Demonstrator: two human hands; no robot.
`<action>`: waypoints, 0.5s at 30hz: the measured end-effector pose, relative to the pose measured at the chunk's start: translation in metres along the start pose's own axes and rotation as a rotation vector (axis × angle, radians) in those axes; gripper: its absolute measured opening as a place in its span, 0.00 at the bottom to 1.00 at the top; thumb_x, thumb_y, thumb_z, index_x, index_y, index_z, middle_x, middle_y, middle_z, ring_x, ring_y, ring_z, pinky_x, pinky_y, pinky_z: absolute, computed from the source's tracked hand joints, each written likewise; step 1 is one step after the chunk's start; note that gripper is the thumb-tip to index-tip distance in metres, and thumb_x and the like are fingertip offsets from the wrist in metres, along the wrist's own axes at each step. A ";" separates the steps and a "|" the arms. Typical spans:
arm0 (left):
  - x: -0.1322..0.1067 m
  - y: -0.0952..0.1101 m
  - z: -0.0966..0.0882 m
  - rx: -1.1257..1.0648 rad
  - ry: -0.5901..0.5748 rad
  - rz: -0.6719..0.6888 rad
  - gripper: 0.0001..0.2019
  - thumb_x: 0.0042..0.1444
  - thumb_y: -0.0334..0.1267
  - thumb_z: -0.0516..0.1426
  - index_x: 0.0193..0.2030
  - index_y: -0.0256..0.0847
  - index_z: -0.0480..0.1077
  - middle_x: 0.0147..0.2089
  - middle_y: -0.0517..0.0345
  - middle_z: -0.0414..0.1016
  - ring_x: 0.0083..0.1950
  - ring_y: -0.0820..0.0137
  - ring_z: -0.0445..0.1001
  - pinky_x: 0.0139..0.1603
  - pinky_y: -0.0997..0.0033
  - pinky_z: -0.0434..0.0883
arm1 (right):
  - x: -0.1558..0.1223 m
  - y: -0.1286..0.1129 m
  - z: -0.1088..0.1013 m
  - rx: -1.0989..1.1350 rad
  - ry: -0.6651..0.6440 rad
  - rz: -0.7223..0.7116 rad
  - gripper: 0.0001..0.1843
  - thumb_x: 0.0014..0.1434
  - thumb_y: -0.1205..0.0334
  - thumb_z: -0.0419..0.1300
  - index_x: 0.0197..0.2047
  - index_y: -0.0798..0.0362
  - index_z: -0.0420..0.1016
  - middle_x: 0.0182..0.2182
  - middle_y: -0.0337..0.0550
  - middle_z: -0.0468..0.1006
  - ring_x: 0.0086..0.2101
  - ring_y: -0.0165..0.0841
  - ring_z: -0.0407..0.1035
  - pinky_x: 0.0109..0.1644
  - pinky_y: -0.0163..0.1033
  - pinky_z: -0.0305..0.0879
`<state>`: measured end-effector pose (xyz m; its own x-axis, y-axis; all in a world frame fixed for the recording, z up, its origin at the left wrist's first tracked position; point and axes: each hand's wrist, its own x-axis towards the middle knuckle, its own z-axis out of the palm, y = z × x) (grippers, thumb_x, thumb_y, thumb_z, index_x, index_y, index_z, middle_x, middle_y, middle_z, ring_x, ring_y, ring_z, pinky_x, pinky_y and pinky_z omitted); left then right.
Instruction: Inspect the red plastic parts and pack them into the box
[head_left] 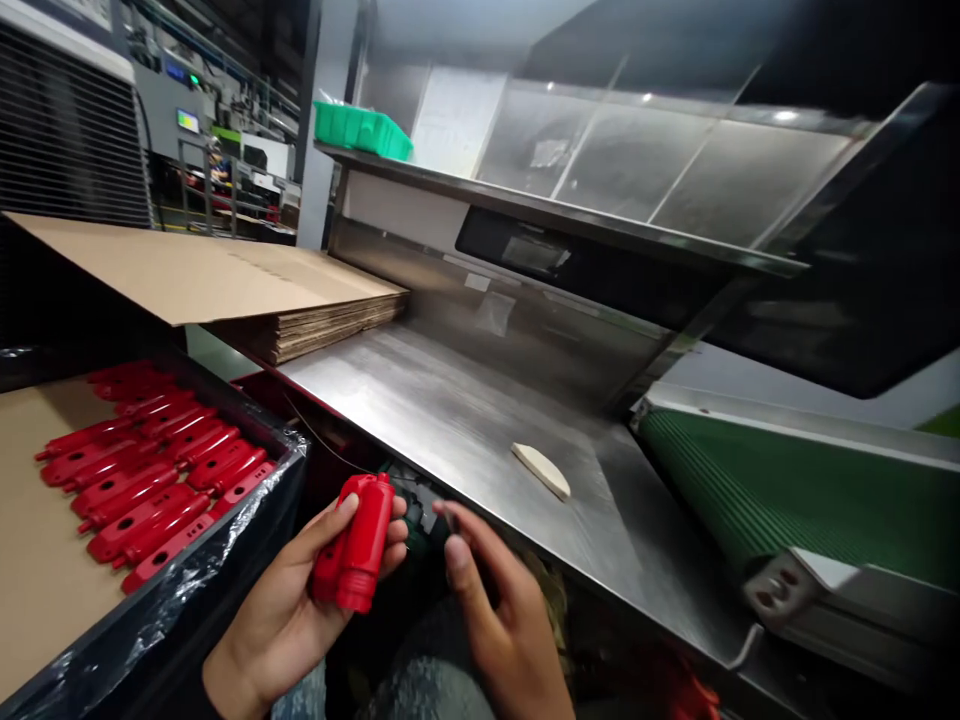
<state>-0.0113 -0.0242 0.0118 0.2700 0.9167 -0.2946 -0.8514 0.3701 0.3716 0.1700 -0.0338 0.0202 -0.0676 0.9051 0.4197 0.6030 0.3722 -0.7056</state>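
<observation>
Red plastic part (356,545) upright in left hand (300,610), fingers wrapped around it, long axis near vertical; right hand (499,610) just beside, fingers loosely spread, empty.

We've got a glossy red plastic part (354,543) right in front of us, chunky and rounded, with a small knob-like top end pointing up and away. It sits slightly tilted, its flat lower end toward us, low in our view just before the edge of the steel surface (465,420).
</observation>
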 end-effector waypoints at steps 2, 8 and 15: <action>0.004 -0.007 0.003 -0.094 0.016 -0.074 0.16 0.60 0.28 0.55 0.54 0.24 0.67 0.48 0.35 0.77 0.42 0.59 0.80 0.45 0.61 0.78 | -0.023 -0.007 -0.003 0.030 0.008 -0.114 0.14 0.65 0.57 0.53 0.53 0.40 0.69 0.48 0.35 0.76 0.47 0.29 0.70 0.50 0.32 0.67; -0.002 -0.021 0.017 -0.303 0.040 -0.296 0.14 0.64 0.32 0.50 0.52 0.29 0.69 0.36 0.43 0.80 0.34 0.64 0.80 0.32 0.66 0.79 | -0.039 -0.014 -0.003 -0.424 0.037 -0.381 0.17 0.66 0.62 0.49 0.57 0.50 0.64 0.29 0.41 0.70 0.27 0.32 0.65 0.29 0.38 0.63; -0.017 -0.017 0.031 -0.315 0.168 -0.271 0.15 0.64 0.33 0.49 0.41 0.30 0.77 0.36 0.42 0.81 0.36 0.60 0.81 0.35 0.64 0.79 | -0.038 -0.024 -0.004 -0.539 0.027 -0.530 0.32 0.60 0.39 0.50 0.59 0.51 0.64 0.24 0.38 0.67 0.22 0.30 0.65 0.21 0.35 0.60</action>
<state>0.0123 -0.0410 0.0377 0.4478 0.7461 -0.4928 -0.8623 0.5061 -0.0173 0.1614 -0.0786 0.0238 -0.4414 0.6252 0.6437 0.8011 0.5978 -0.0313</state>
